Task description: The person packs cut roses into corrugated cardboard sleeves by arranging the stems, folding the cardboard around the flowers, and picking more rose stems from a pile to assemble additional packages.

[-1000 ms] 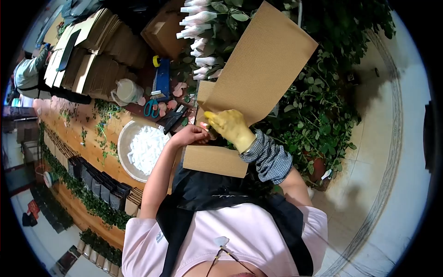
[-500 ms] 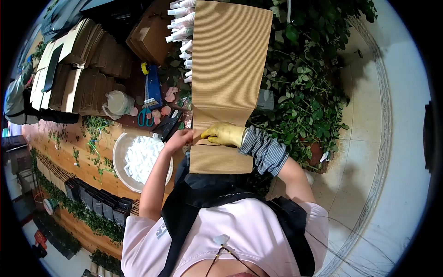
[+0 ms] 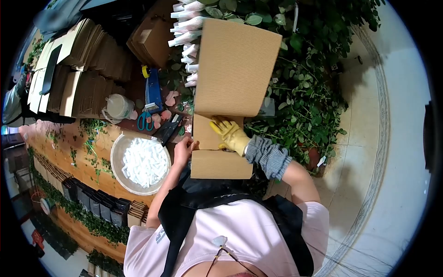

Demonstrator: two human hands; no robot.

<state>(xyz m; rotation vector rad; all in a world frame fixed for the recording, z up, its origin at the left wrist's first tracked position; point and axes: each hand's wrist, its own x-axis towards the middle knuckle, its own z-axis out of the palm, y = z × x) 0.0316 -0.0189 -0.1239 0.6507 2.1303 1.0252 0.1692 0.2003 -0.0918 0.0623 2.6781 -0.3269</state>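
A sheet of corrugated cardboard [image 3: 237, 67] lies before me, creased across into a tall far panel, a narrow middle strip and a short near flap. My right hand [image 3: 230, 135], in a yellow rubber glove with a checked sleeve cover behind it, rests flat on the middle strip with its fingers apart. My bare left hand [image 3: 184, 150] is at the sheet's left edge by the near crease, fingers curled together on the edge. White mesh-sleeved flower heads [image 3: 189, 34] stick out along the far left side of the cardboard.
Left of me stands a basin [image 3: 115, 173] of small white tubes. Teal scissors [image 3: 145, 121], a black stapler-like tool [image 3: 168, 129], a blue tape dispenser [image 3: 153, 92] and a plastic jug [image 3: 119, 107] lie beyond. Stacked cardboard [image 3: 87, 51] is far left; leafy stems [image 3: 300, 87] fill the right.
The far panel has tilted up and its top edge has come nearer. My right hand has spread its fingers on the middle strip, and my left hand has shifted slightly nearer to me.
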